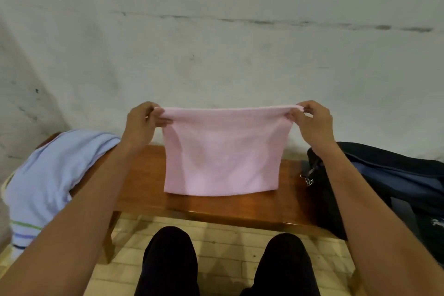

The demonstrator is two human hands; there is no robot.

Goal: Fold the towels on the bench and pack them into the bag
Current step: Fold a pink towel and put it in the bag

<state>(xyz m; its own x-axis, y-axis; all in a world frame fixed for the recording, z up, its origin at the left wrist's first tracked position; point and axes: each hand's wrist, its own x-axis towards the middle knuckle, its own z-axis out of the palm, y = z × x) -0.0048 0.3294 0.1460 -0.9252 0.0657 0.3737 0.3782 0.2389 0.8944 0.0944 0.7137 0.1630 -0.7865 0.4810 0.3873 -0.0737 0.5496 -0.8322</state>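
Head view: pink towel [222, 151] is being held up by its top corners over the tabletop [240, 206], lower hem hanging at or just above the wood; contact cannot be told. Left hand [141, 122] fingers [162, 122] are being curled round the left corner, right hand [312, 124] fingers pinching the right corner. Blue towel [55, 170] is being cut off at left edge. Dark bag [394, 185] at right is partly hidden by right forearm, opening hard to make out.

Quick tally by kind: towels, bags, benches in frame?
Towels: 2, a pink towel pinched up by both hands, and a blue towel heaped on the left end of the bench.
Bags: 1, dark bag.
Benches: 1, wooden bench.
Total: 4
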